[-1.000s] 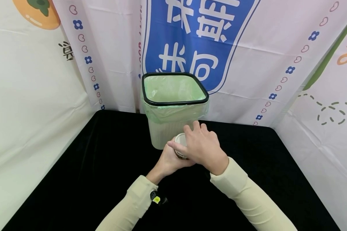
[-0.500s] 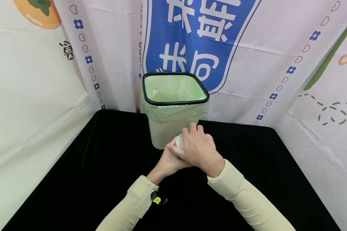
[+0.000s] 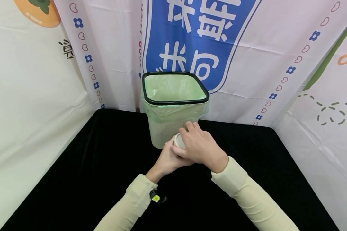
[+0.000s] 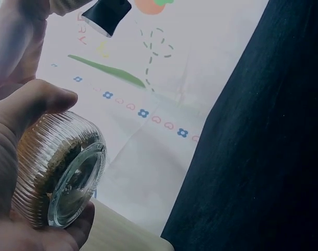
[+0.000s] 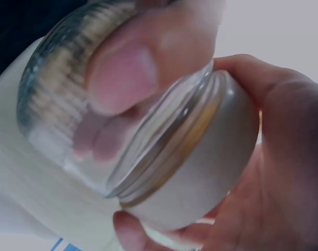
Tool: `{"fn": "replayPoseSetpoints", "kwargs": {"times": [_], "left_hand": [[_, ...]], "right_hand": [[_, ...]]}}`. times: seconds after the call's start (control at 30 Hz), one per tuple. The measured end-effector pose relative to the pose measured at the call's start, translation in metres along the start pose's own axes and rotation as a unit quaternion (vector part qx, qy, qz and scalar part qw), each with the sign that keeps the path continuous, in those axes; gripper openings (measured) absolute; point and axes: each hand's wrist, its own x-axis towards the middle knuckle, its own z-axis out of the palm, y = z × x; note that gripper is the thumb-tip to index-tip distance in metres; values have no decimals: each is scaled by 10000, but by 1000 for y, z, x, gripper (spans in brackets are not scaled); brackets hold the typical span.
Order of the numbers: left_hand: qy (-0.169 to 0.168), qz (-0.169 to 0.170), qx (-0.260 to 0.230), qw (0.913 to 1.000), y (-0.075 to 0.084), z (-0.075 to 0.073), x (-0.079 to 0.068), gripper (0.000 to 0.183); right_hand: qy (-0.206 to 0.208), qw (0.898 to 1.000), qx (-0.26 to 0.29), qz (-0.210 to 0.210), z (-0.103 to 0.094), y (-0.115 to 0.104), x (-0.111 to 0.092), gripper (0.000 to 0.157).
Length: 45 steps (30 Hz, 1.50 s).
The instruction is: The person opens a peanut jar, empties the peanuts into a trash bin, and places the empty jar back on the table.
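Black tabletop (image 3: 112, 150), printed drapes (image 3: 243, 73), grip of left hand (image 3: 167, 159) around glass jar (image 4: 62, 167), right hand (image 3: 201, 147) around lid (image 5: 205, 167).

the ribbed jar (image 4: 59, 170) is clear, its lid (image 5: 205, 164) white, the liner (image 3: 176, 88) pale green, the bin rim (image 3: 176, 103) black.

1 pale bin (image 3: 163, 131) with green liner (image 3: 174, 113) stands on black cloth (image 3: 110, 160) before printed hangings (image 3: 245, 77).
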Motion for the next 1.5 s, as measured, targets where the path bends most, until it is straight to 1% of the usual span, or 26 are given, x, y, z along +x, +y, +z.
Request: {"fn": "replayPoseSetpoints", "kwargs": {"times": [0.13,0.33,0.63,0.9,1.17,1.5], "left_hand": [[-28,21,-63,10000,0,-1,0,85],[-22,83,-69,9999,0,-2,1,88],[-103,52,-99,9999,0,-4,2,89],[-95,-10,-33,9999,1,-4,2,90],[-176,10,-182,9997,1,-4,2,90],[-157,27,-178,9997,2,-4,2,91]], "right_hand": [[163,9995,142,-232,2,4,1,55],[310,9982,233,-453,4,9,3,53],[139,9967,500,-631,2,16,7,52],[279,9953,503,-781,5,18,8,50],[90,9948,625,-797,4,20,9,47],[-25,9935,810,-800,2,22,11,49]]}}
